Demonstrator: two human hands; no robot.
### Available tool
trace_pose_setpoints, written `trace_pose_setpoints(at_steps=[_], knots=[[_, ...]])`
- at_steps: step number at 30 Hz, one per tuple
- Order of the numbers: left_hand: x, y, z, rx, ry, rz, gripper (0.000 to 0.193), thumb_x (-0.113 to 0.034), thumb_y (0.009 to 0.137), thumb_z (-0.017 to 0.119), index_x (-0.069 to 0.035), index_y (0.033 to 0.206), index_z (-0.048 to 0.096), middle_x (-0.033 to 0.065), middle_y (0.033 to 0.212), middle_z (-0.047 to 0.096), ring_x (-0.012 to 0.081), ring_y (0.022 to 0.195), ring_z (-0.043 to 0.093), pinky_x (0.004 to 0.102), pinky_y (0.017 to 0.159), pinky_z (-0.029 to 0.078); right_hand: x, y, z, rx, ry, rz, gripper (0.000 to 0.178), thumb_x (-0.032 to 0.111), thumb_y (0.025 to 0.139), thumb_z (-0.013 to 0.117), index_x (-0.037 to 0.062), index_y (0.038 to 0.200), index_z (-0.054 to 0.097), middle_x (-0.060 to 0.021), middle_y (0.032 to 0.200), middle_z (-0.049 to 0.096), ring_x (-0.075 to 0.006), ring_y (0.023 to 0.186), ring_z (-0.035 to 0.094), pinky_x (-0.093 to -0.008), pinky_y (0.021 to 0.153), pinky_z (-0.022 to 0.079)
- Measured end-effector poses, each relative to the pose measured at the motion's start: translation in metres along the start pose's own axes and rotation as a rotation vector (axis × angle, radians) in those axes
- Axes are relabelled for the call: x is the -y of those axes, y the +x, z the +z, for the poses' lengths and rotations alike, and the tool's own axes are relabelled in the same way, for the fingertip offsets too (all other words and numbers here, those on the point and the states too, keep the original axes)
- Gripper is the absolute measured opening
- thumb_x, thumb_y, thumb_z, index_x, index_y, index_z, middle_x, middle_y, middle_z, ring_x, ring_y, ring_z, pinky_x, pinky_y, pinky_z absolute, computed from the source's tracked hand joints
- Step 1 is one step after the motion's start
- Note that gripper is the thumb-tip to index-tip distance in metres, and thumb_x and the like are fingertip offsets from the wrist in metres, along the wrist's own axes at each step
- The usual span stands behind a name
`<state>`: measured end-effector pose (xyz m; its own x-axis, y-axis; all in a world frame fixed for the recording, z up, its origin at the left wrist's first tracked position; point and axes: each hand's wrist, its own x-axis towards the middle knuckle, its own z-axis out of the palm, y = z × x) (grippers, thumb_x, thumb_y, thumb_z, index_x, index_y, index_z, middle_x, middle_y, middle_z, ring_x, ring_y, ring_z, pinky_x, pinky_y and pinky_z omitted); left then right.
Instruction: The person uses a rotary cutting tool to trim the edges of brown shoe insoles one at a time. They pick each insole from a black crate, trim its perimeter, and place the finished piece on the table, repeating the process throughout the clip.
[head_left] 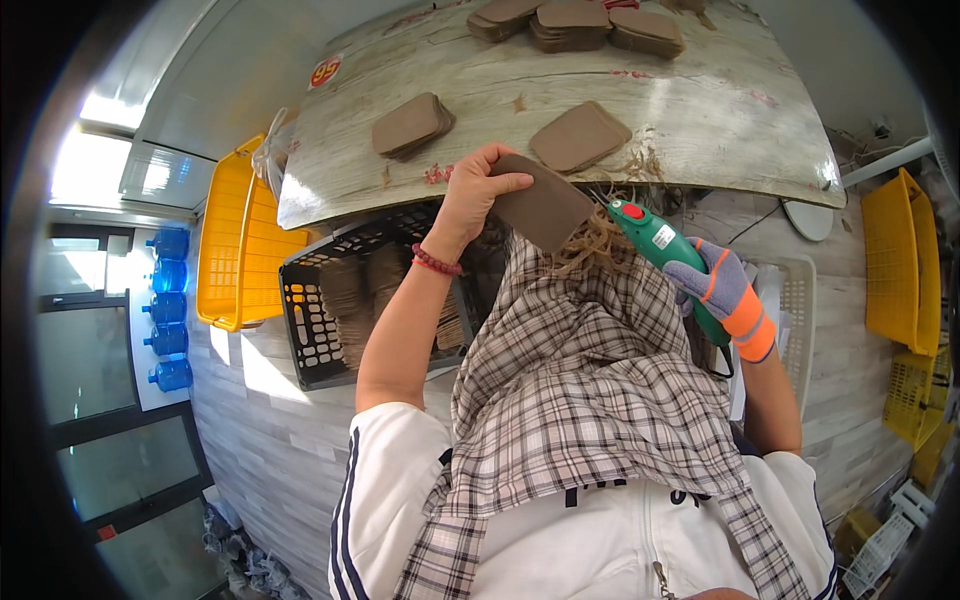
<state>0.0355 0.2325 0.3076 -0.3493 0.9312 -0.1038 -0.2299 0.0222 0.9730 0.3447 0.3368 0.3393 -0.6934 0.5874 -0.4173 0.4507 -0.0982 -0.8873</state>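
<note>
My bare left hand (pixel 473 195) pinches a flat brown sheet piece (pixel 543 205) with rounded corners, thumb on top. A red bead bracelet circles that wrist. In a grey and orange glove, my right hand (pixel 715 290) wraps round a green handheld electric cutter (pixel 652 238) with a red button. The cutter's narrow metal tip points at the piece's right edge; I cannot tell whether they touch. Thin brown offcut strips (pixel 590 245) hang below the piece, over the checked apron (pixel 590 340) on my lap.
On the table (pixel 480 110) lie a left stack of brown pieces (pixel 412 125), a right stack (pixel 580 137) and several more at the back. A black crate (pixel 310 345) of brown pieces stands below left. Yellow crates (pixel 240 240) flank me; a white basket (pixel 797 320) is at right.
</note>
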Motion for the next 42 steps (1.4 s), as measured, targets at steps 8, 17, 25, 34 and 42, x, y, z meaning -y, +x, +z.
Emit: trace_pose_setpoints(at_steps=[8,17,25,34,42], knots=[[0.004,0.002,0.007,0.063,0.061,-0.025,0.018,0.001,0.078,0.067,-0.002,0.093,0.060,0.0024,0.085,0.064,0.0088,0.076,0.060,0.0223,0.070,0.049,0.013,0.001,0.011,0.026,0.051,-0.015,0.034,0.025,0.080,0.072,0.0002,0.100,0.058,0.0002,0.065,0.055,-0.0052,0.050,0.050,-0.0200,0.044,0.040],[0.011,0.005,0.014,0.145,0.122,-0.057,0.017,0.000,0.076,0.068,-0.002,0.092,0.061,0.0013,0.084,0.064,0.0088,0.076,0.059,0.0224,0.070,0.048,0.020,0.016,0.016,0.061,0.063,0.015,0.036,0.024,0.080,0.072,-0.0010,0.101,0.058,-0.0002,0.065,0.055,-0.0050,0.050,0.049,-0.0208,0.044,0.040],[0.016,0.003,0.012,0.130,0.120,-0.017,0.017,0.001,0.077,0.066,-0.001,0.093,0.063,0.0034,0.088,0.065,0.0103,0.078,0.061,0.0231,0.071,0.049,0.020,0.026,0.017,0.019,0.052,-0.060,0.036,0.026,0.080,0.071,-0.0012,0.099,0.058,-0.0006,0.063,0.055,-0.0061,0.050,0.050,-0.0216,0.045,0.041],[0.008,0.002,-0.019,-0.108,-0.124,0.096,0.014,0.001,0.081,0.065,-0.002,0.094,0.061,0.0042,0.085,0.065,0.0115,0.075,0.061,0.0251,0.068,0.052,0.013,0.010,0.009,-0.004,0.011,-0.017,0.035,0.027,0.081,0.071,-0.0005,0.098,0.058,-0.0007,0.063,0.055,-0.0060,0.049,0.051,-0.0215,0.044,0.041],[0.009,0.004,-0.005,-0.086,-0.144,0.094,0.014,0.001,0.080,0.066,-0.002,0.093,0.061,0.0040,0.085,0.065,0.0110,0.075,0.061,0.0247,0.069,0.051,0.023,0.012,0.013,-0.023,0.043,-0.050,0.037,0.029,0.081,0.071,-0.0008,0.097,0.057,-0.0005,0.065,0.055,-0.0060,0.051,0.051,-0.0216,0.045,0.042]])
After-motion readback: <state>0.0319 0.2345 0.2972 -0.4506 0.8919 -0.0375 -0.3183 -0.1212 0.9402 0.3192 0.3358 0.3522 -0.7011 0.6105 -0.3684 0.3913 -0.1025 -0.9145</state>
